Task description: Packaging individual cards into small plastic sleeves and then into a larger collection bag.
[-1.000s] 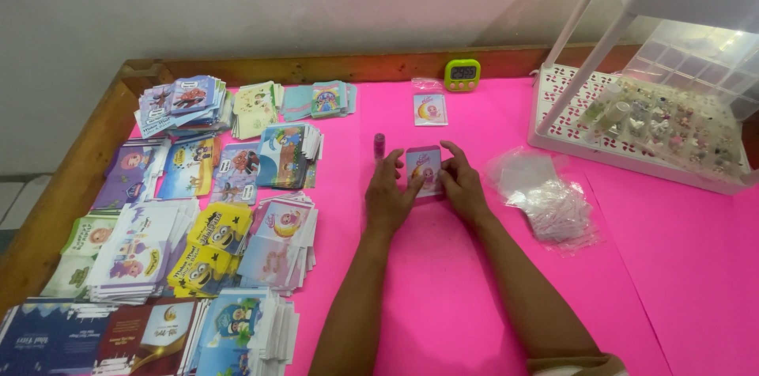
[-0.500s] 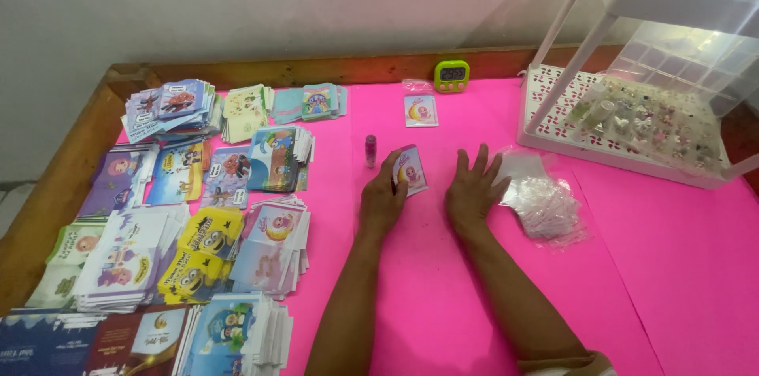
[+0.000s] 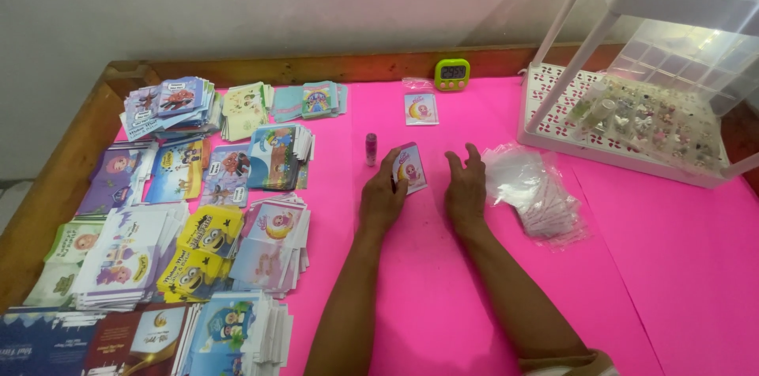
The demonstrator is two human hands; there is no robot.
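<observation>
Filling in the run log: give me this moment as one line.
left hand: holds small card | right hand: open, empty, on pink table | clear bags right | card stacks left

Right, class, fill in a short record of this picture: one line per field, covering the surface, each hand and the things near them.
Surface: pink table with wooden rim
Left hand: holds a small card, tilted up off the table
Right hand: open, empty, beside the card, not touching it
Left of the card: small pink tube, upright
Right of the right hand: pile of clear bags
Left side: stacks of printed cards
Far edge: green timer, a second card in a sleeve
Far right: clear box on a white perforated tray
</observation>
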